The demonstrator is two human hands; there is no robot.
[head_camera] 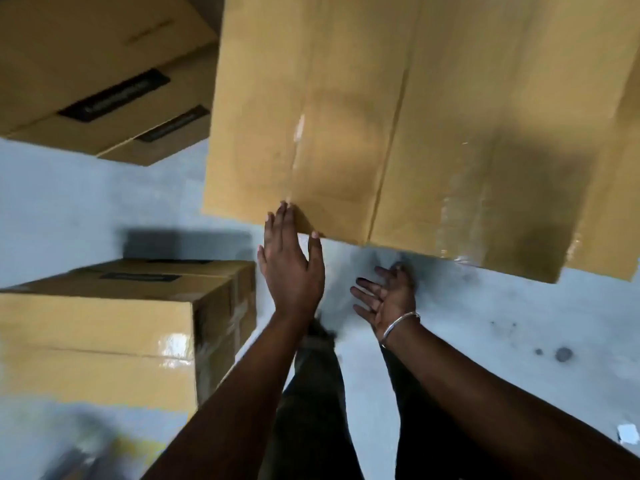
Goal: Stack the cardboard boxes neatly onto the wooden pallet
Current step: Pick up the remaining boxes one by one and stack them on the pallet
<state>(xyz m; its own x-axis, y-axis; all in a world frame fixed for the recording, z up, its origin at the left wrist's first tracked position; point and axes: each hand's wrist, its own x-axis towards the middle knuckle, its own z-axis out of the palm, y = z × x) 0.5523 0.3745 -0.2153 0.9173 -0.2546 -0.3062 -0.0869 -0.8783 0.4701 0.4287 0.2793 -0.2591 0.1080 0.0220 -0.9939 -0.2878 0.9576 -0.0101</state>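
A large taped cardboard box (415,126) fills the upper middle and right of the head view, its near edge just in front of me. My left hand (289,261) is flat, fingers straight, fingertips touching that near edge. My right hand (388,296) is open, palm up with fingers spread, just below the box's near edge; a metal bangle sits on its wrist. No wooden pallet is visible.
Stacked cardboard boxes with black labels (104,81) stand at the upper left. Another glossy taped box (104,334) stands close at my left. Grey stained concrete floor (502,341) lies below, with a white paper scrap (628,434) at the right. My dark trouser legs show between my arms.
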